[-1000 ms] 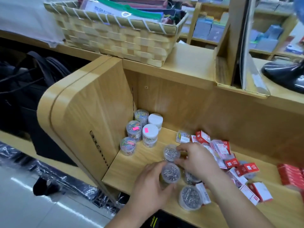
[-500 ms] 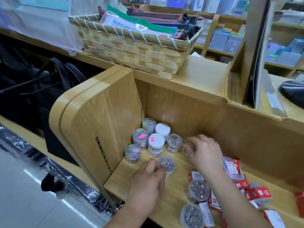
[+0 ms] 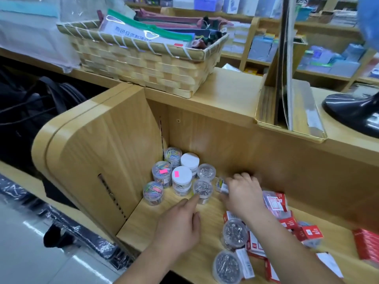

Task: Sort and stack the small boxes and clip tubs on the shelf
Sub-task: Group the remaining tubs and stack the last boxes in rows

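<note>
Clip tubs (image 3: 181,177): seven round clear tubs, upright, packed close in the back left corner of the shelf (image 3: 147,228), against the side panel (image 3: 106,160). Three hold coloured clips, two have white lids, two hold silver clips. Two carry pink stickers.

Front silver tub (image 3: 202,189): the outermost of the group, touching the white-lidded tub beside it.

Left hand (image 3: 180,222): back of the hand up, fingers relaxed and grasping nothing; the forefinger is stretched out, its tip at the foot of the front silver tub.

Small clear box (image 3: 221,185): coloured clips inside, lying just right of the tubs near the back wall.

Right hand (image 3: 244,193): over the right end of the small clear box, fingers bent down. The hand is blurred, so it cannot be told whether the fingers grip the box or only touch it.

Loose tubs (image 3: 234,233): two more tubs of silver clips, near the front edge, right of the left hand and apart from the corner group.

Red and white boxes (image 3: 307,232): a scattered, unstacked heap on the right half of the shelf, some tilted; one lies against the nearest loose tub.

Red stack (image 3: 367,244): at the far right edge.

Woven basket (image 3: 143,64): on the counter top above, filled with zip pouches.
</note>
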### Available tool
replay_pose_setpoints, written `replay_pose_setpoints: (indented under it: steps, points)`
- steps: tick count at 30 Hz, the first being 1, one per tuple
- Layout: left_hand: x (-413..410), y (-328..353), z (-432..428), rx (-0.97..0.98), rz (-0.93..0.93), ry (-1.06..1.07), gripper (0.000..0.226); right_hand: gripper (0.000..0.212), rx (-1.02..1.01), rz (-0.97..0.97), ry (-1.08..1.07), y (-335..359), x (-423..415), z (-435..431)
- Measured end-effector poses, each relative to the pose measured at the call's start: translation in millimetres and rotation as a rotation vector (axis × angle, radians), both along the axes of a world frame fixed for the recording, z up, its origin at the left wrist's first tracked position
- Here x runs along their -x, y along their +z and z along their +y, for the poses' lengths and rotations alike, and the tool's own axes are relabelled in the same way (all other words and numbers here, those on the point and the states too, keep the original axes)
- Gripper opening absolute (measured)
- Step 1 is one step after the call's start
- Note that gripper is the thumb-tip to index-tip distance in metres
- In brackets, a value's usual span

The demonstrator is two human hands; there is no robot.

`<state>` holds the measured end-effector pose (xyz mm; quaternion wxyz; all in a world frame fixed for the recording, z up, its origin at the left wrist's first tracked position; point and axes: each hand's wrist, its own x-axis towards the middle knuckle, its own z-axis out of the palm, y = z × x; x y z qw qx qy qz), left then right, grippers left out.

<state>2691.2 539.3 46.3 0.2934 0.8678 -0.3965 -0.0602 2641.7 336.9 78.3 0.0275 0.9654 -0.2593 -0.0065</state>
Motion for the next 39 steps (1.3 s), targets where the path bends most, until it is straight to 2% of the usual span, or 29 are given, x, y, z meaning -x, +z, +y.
replay_pose_setpoints:
  steps: [3,10,16,19,21,24,27,30,32,35,39]
  points:
    - [2.6,-7.0,18.1,0.094,0.052,0.001,0.049,0.036,0.014,0.029,-0.012,-6.5,-5.7,3.0]
    - [13.9,-5.4,30.4,0.159,0.041,0.006,0.048,0.023,0.05,0.058,0.006,-5.9,-8.8,3.7]
    - [29.8,-2.9,19.1,0.2,0.06,-0.078,0.042,0.044,0.14,0.011,-0.03,-0.8,-18.5,8.5]
    - [28.5,-4.4,18.2,0.195,0.066,-0.089,0.039,0.037,0.055,0.039,-0.014,4.3,-12.6,6.1]
    - [27.3,-6.0,19.5,0.197,0.08,-0.096,0.038,0.031,-0.017,0.13,0.033,9.9,-5.4,0.1]
    - [27.9,-11.3,19.6,0.226,0.082,-0.108,0.038,0.038,-0.105,0.228,0.08,13.7,2.1,-5.7]
    - [33.5,-13.5,22.5,0.272,0.124,-0.139,0.037,0.043,-0.08,0.141,0.087,9.3,3.3,-5.7]
    - [36.9,-15.9,24.9,0.317,0.123,-0.139,0.032,0.036,-0.034,0.075,0.067,8.1,0.9,-6.0]
    - [43.1,-14.7,26.5,0.342,0.129,-0.154,0.03,0.042,0.007,0.07,0.059,5.0,1.7,-6.7]
    - [61.9,-8.4,28.6,0.349,0.182,-0.242,0.045,0.058,0.062,0.054,0.047,-1.6,5.6,-7.4]
    - [77.0,-15.7,24.7,0.253,0.116,-0.295,0.074,0.058,0.042,0.032,-0.003,0.7,1.9,-5.8]
